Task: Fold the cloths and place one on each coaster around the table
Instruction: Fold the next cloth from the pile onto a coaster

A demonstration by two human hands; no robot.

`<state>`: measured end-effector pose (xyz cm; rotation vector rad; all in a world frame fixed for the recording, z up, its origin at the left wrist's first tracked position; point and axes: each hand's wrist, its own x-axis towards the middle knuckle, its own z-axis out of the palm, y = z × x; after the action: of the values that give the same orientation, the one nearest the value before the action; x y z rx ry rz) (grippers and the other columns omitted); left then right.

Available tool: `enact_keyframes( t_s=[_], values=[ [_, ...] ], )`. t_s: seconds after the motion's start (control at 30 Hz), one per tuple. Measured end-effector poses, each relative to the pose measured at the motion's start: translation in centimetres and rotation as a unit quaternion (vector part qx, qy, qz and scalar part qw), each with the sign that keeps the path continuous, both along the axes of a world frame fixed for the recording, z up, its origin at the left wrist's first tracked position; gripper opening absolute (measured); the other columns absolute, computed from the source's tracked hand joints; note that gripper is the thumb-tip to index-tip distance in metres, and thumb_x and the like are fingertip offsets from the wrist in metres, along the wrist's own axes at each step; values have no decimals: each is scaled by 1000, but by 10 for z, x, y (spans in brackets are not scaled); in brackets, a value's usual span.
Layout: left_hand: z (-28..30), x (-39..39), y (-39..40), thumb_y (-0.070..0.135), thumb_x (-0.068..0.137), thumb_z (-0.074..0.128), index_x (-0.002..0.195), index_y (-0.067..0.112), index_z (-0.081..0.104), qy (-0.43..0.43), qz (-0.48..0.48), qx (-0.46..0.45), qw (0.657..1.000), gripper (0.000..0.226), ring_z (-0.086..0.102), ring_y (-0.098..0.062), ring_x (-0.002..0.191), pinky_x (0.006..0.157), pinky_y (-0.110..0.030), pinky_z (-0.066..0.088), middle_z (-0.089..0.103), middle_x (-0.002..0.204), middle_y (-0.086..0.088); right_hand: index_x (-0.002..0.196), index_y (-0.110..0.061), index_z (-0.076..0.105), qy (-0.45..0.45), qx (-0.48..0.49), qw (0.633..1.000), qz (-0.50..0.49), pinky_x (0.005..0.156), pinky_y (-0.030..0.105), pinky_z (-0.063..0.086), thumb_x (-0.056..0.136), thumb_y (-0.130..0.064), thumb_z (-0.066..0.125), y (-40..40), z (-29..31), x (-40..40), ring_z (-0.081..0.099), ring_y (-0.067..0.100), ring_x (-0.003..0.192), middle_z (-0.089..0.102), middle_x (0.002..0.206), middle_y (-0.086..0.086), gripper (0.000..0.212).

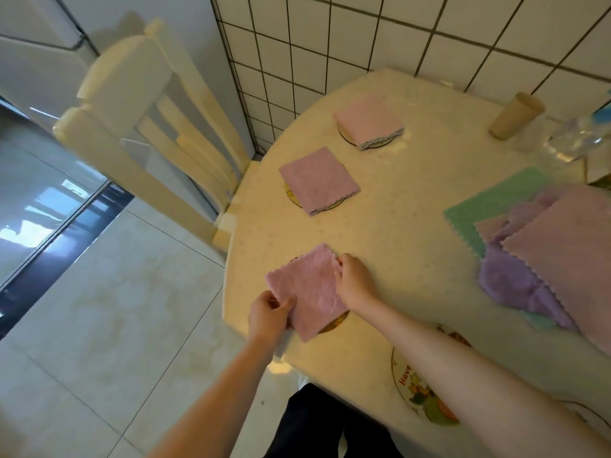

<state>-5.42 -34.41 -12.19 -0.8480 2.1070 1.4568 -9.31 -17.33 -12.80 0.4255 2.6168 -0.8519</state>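
Folded pink cloth held over the near coaster

Head view: left hand point(268, 313) pinches the pink cloth point(305, 290) at its near corner, right hand point(354, 281) grips its right edge; it lies on a coaster point(334, 322) at the table's point(413, 200) near-left edge.

We see a white tiled wall point(380, 38) with dark grout, a pale tiled floor point(109, 312), and a cream chair point(139, 127) beside the table point(413, 200).
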Motion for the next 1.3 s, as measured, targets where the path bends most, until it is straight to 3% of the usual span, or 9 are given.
enact_keyframes(
  t_s=[0.13,0.3,0.47,0.63,0.73,0.9,1.07,1.17,1.3],
  values=[
    [3,1,1,24,86,66,103,16,49,59,-40,-77,995,25,62,-21,86,63,-28,49,62,93,1,131,-16,39,46,24,998,34,79,39,49,97,-16,43,-2,-6,9,57,27,102,47,126,7,34],
    [3,7,-6,22,87,63,136,21,36,193,-196,-206,939,57,45,-9,91,74,-21,37,35,122,5,143,-30,27,61,56,989,118,68,33,48,97,-17,43,4,-6,16,57,24,91,39,123,6,50],
    [-8,9,-12,39,90,57,143,23,34,160,-262,-272,912,60,48,-23,113,79,-29,47,34,132,-4,137,-35,30,36,80,990,113,66,32,39,99,-27,35,6,-8,13,53,27,95,37,121,6,39],
    [5,-1,-3,36,87,57,137,24,40,113,-257,-306,910,54,35,-29,123,92,-35,42,28,138,-5,139,-26,27,33,110,981,156,74,39,49,96,-19,43,21,2,15,49,27,104,38,126,9,46],
    [12,-10,13,31,87,59,135,18,43,164,-309,-379,857,52,29,-35,128,104,-42,34,29,145,-10,138,-16,30,20,130,981,145,81,41,49,97,-20,39,49,11,19,47,27,112,40,133,9,43],
    [14,-12,80,25,80,62,122,6,57,309,-438,-385,751,46,44,-33,117,92,-45,47,54,126,-12,140,-14,30,48,151,979,125,89,43,47,96,-17,38,137,23,39,45,26,119,41,136,7,45],
    [14,19,185,16,82,56,133,6,48,316,-519,-357,710,52,39,-36,130,105,-43,36,49,136,-11,119,-6,51,130,213,964,92,74,44,53,86,-8,53,250,31,80,58,36,100,58,112,16,34],
    [6,46,249,15,73,68,126,6,56,316,-570,-342,677,55,48,-35,126,101,-41,43,57,129,-10,92,-5,55,143,239,958,73,62,42,50,76,-6,67,319,31,120,58,37,81,59,89,17,20],
    [6,69,330,17,67,68,120,9,62,346,-593,-315,655,54,57,-30,117,93,-37,49,63,121,-7,83,-7,53,109,248,961,49,56,41,47,70,-22,77,394,31,162,57,36,77,58,82,15,31]
  ],
)
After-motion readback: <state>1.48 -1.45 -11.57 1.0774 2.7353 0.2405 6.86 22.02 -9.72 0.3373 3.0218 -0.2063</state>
